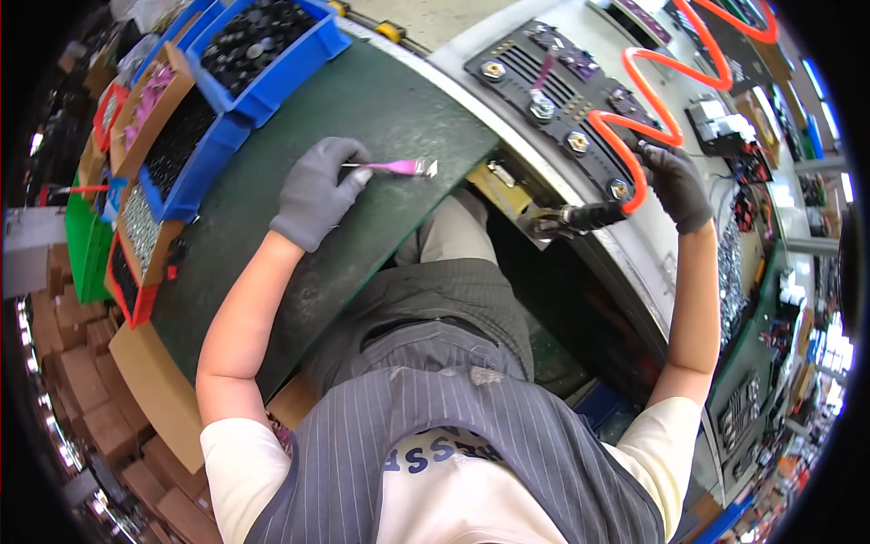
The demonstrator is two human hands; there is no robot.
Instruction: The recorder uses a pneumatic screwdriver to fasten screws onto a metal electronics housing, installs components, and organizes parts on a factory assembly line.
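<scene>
My left hand (321, 189), in a grey glove, pinches a thin pink strip (395, 167) above the dark green mat. A small shiny, whitish piece sits at the strip's right end. On the right, my gloved right hand (676, 186) is at the edge of a black slotted fixture (566, 107), beside an orange coiled hose (627, 150). Its fingers are curled, and what lies between them is hidden. Round metal fittings (578, 141) are set along the fixture, with purple parts at its far side. From the hose hangs a dark air tool (580, 218) at the table edge.
Blue bins of black parts (263, 104) stand at the far left. Nearer are a cardboard box of pink pieces (186, 82), a tray of small silvery parts (139, 227) and a red bin (127, 288). A heap of metal parts (728, 272) lies right of my right arm.
</scene>
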